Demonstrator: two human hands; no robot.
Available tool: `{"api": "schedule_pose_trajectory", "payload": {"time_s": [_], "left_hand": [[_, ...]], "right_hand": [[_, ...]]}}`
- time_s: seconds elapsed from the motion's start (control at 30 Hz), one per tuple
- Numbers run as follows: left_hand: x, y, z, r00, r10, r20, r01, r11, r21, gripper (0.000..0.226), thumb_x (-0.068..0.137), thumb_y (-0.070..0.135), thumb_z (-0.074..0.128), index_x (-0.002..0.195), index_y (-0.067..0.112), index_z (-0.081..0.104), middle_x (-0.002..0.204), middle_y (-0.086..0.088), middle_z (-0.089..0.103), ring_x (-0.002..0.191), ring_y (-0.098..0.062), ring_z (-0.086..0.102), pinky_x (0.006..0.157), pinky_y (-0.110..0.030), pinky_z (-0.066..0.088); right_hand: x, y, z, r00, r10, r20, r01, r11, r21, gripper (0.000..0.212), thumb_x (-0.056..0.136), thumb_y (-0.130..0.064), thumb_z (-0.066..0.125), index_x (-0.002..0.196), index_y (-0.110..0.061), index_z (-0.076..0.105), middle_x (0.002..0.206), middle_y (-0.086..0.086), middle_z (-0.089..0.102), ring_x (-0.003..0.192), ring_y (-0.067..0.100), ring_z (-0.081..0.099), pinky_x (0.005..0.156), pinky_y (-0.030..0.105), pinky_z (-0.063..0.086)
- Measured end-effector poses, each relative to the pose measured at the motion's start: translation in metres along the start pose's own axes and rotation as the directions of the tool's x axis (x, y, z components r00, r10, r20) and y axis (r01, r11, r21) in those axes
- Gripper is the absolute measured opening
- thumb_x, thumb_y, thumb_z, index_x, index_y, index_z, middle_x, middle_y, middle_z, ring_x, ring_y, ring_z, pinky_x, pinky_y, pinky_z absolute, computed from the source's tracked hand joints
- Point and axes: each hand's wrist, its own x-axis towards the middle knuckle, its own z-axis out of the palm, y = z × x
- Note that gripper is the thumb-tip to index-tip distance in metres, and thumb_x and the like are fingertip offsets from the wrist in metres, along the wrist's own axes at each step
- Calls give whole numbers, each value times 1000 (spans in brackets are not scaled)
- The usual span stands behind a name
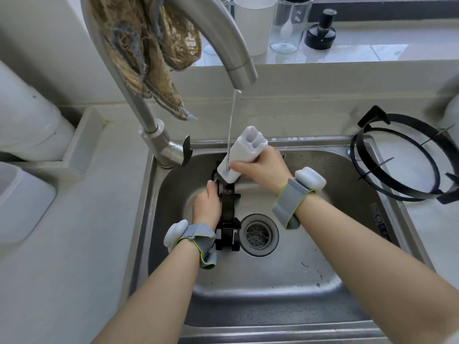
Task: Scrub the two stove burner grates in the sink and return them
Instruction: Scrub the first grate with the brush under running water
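Note:
One black burner grate stands on edge in the steel sink, left of the drain. My left hand grips its upper rim from the left. My right hand holds a white scrubber handle, tilted down so its lower end presses on the grate's top. Water runs from the faucet onto the handle. The second black grate lies flat on the counter at the sink's right rim.
A brown woven cloth hangs over the faucet neck. A white cup, a clear glass jar and a small black bottle stand on the back ledge. White containers sit at the left.

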Motion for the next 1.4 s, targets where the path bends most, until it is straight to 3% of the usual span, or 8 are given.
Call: {"api": "schedule_pose_trajectory", "payload": {"time_s": [0.3,0.47,0.63,0.8,0.9,1.1,1.27,1.4], "left_hand": [[4,8,-1,961,-181,208,221,957,-190,58,101,39,25,56,9,46,36,1,46,45,-19,41,43,-23,31],[7,16,-6,956,-161,246,187,978,-89,55,102,37,25,60,13,52,56,-2,54,56,-19,51,54,-25,36],[2,25,-10,918,-216,334,280,947,-159,58,102,38,24,61,3,48,30,-2,47,22,-15,43,38,-20,34],[4,24,-16,937,-196,290,217,975,-43,48,101,32,32,82,0,63,72,-16,67,68,-23,66,57,-21,40],[3,23,-20,908,-265,325,315,942,-113,52,102,37,24,71,6,51,40,-3,53,32,-17,49,40,-18,40],[15,39,-16,911,-288,294,375,877,-301,39,97,10,30,137,11,30,94,-13,52,57,-22,55,52,-34,50],[26,48,-17,855,-370,363,517,654,-553,20,97,17,35,90,3,48,64,-11,51,52,-23,53,57,-35,50],[36,55,-16,797,-386,464,594,366,-716,37,100,38,36,121,9,47,106,-16,62,94,-29,65,82,-32,49]], "right_hand": [[-55,26,-10,981,3,195,22,992,-124,16,71,-16,75,83,-10,67,86,6,70,84,19,65,72,33,53],[-53,10,-4,942,-56,330,129,971,-203,19,72,-11,73,88,-3,66,88,12,70,85,26,65,75,40,53],[-35,-1,-30,889,26,458,163,915,-368,20,70,-12,76,88,-8,67,92,7,69,87,19,63,77,33,51],[-38,-3,-7,897,-55,439,213,923,-320,19,71,-15,75,86,-8,66,88,5,69,82,18,63,71,29,51],[-37,6,-16,902,-24,431,128,969,-213,24,70,-8,76,91,-5,66,93,8,69,90,23,64,83,37,52],[-32,26,-42,946,3,323,-14,999,33,22,72,2,74,91,-4,65,83,3,70,83,15,66,71,29,55],[-34,46,-60,991,79,104,-113,914,390,24,73,2,71,93,-10,66,86,4,72,87,19,69,72,34,59],[-35,58,-61,990,132,54,-142,885,443,25,72,-1,73,95,-8,66,92,12,72,91,23,69,73,35,59]]}}
